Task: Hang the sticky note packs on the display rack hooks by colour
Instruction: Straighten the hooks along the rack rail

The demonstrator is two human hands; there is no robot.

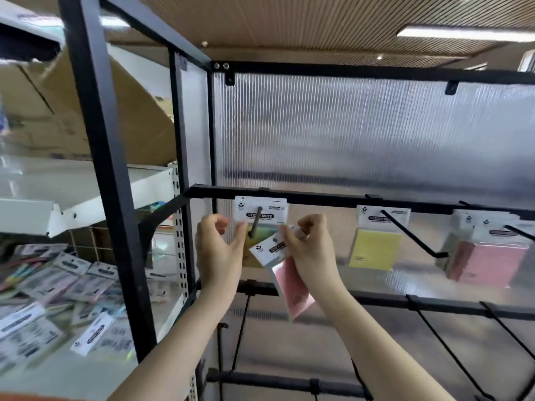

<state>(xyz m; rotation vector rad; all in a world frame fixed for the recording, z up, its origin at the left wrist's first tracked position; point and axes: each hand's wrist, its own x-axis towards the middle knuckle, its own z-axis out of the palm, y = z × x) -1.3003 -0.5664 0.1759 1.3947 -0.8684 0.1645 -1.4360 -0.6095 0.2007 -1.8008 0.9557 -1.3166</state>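
At the rack's leftmost hook [256,224], both hands meet in front of a green pack [260,215] already hanging there. Right hand [311,251] grips a pink pack [292,287] by its white header, tilted, its card edge just beside the hook's tip. Left hand [218,250] is loosely curled and holds nothing, its thumb near the hung pack's lower edge. To the right hang a yellow pack [375,248] and pink packs [486,263], with bare panel between. Loose packs [58,299] litter the shelf at left.
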